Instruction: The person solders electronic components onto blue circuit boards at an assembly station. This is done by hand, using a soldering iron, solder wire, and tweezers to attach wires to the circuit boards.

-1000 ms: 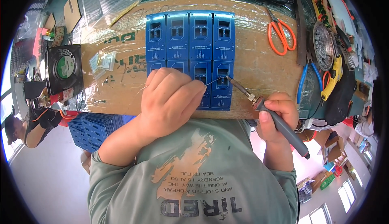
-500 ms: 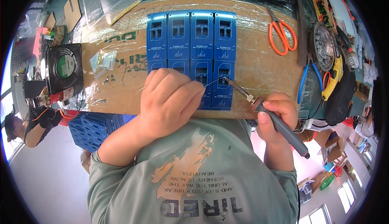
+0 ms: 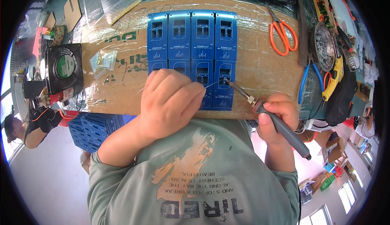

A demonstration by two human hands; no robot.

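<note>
A panel of blue circuit boards [image 3: 202, 46] in two rows lies on the cardboard-topped bench. My left hand [image 3: 168, 103] is closed over its near left part, hiding some boards, and pinches a thin strand of solder wire [image 3: 211, 84]. The wire runs rightward to the near right board. In my right hand [image 3: 276, 117] is a soldering iron [image 3: 284, 133] with a dark grey handle, gripped like a pen. Its tip meets the same board at the cut-out, close to the wire's end.
Orange-handled scissors [image 3: 281, 36], blue-handled pliers [image 3: 310, 76] and a metal dish [image 3: 325, 46] lie to the right. Leftward stand a black fan [image 3: 64, 68], small plastic bags [image 3: 103, 60] and a clear tray [image 3: 111, 1]. Stacked blue boards [image 3: 91, 131] sit below the bench edge; another person [image 3: 34, 125] is far left.
Both hands stay almost in place. The iron's tip and the wire's end have shifted very slightly at the near right board.
</note>
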